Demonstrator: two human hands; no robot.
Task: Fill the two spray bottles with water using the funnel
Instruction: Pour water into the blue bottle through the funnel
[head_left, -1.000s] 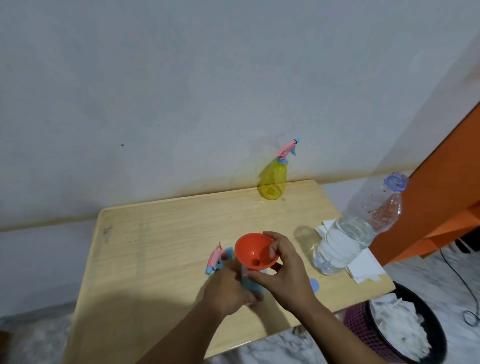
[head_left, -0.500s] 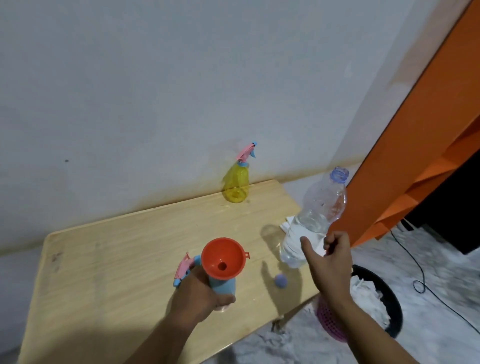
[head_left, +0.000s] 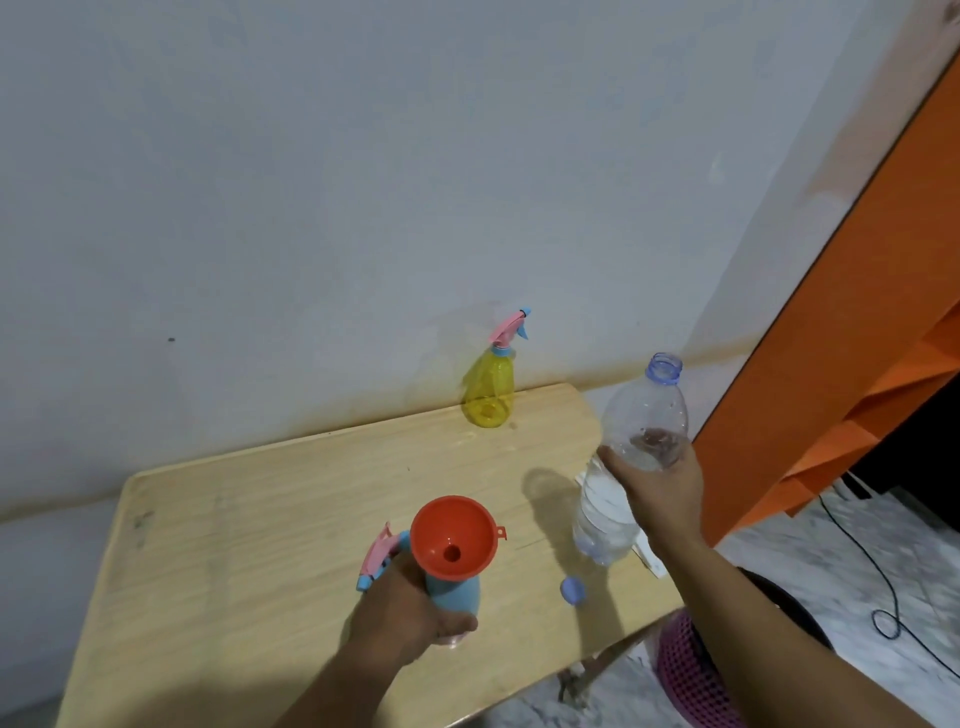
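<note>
An orange funnel (head_left: 453, 536) sits in the neck of a blue spray bottle (head_left: 457, 592) standing on the wooden table (head_left: 249, 519). My left hand (head_left: 402, 610) grips that bottle's body. Its pink spray head (head_left: 376, 556) lies on the table just left of the funnel. My right hand (head_left: 655, 480) holds an uncapped clear water bottle (head_left: 631, 441) around its middle, upright at the table's right edge and partly full. A yellow spray bottle (head_left: 491, 389) with its pink head on stands at the back by the wall.
The water bottle's blue cap (head_left: 572, 591) lies on the table right of the blue bottle. White paper (head_left: 652, 558) lies under the water bottle. A pink mesh bin (head_left: 685, 670) stands on the floor right of the table, an orange panel (head_left: 831, 353) beyond it.
My right hand left the funnel, reached right and closed round the water bottle. The left hand kept hold of the blue bottle. The view swung to the right.
</note>
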